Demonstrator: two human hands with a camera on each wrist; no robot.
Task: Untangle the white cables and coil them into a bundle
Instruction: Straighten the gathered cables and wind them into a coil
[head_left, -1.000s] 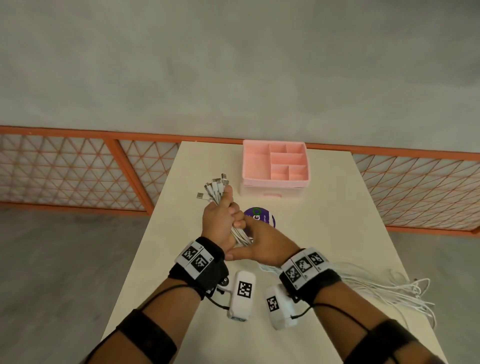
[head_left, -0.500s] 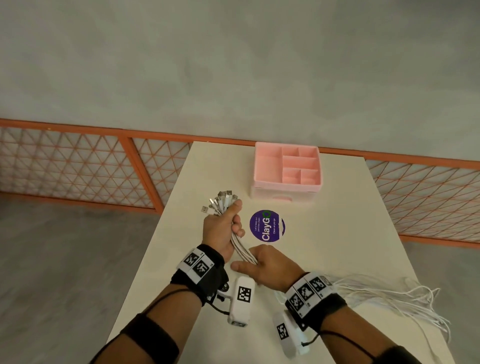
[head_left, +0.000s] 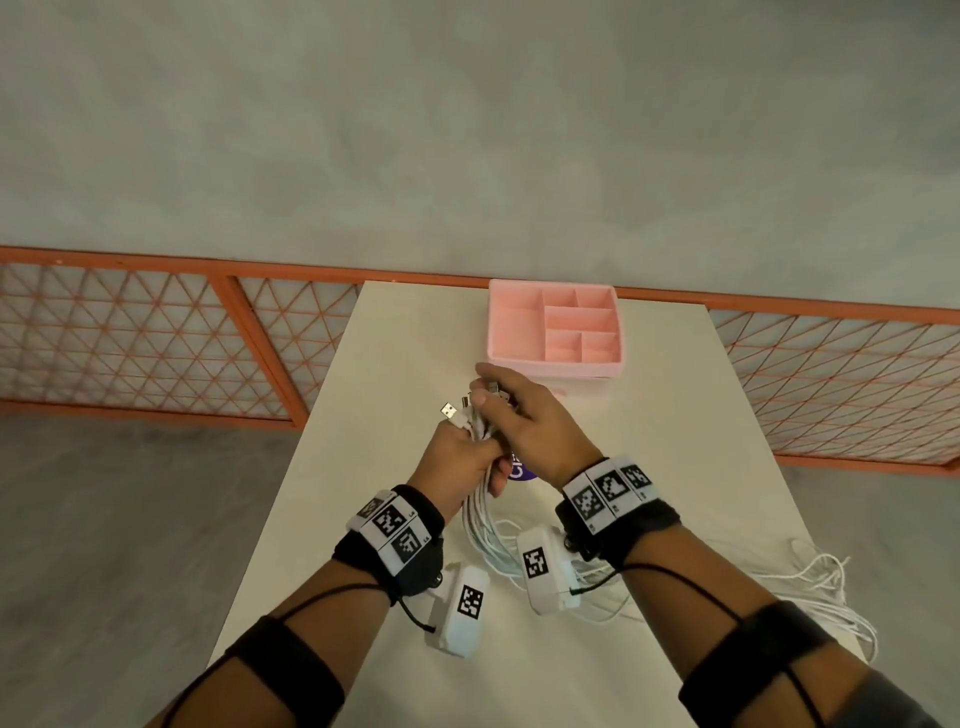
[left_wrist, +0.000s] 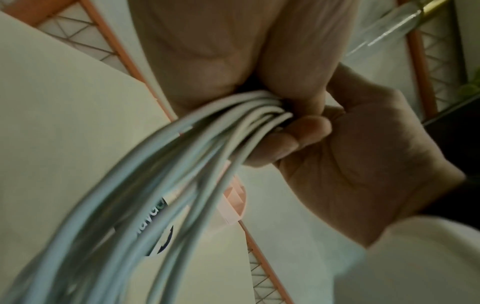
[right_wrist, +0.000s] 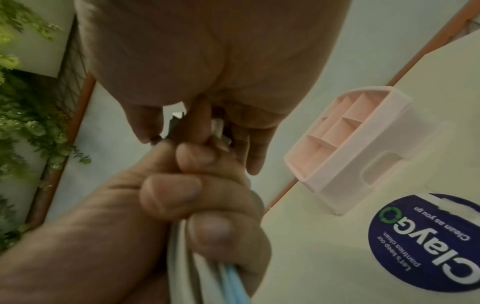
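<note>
My left hand (head_left: 461, 457) grips a bundle of white cables (head_left: 483, 525) in a fist above the table, with the USB plug ends (head_left: 451, 410) sticking up out of it. My right hand (head_left: 514, 410) reaches over from the right, its thumb and fingers closing on those plug ends. In the left wrist view the cables (left_wrist: 182, 164) run out from under the curled left fingers (left_wrist: 298, 129). In the right wrist view the left fist (right_wrist: 182, 195) wraps the cables, with plugs (right_wrist: 218, 127) between the right thumb and fingers. The slack loops trail right across the table (head_left: 810, 577).
A pink compartment organizer (head_left: 550, 362) stands at the far end of the cream table (head_left: 395, 364), just beyond the hands. A round purple sticker (right_wrist: 426, 246) lies on the table under my right hand. Orange lattice fencing (head_left: 130, 338) runs behind the table.
My right hand has left the cables below the left fist and moved up onto the plug ends above it. The left hand has kept its grip on the bundle.
</note>
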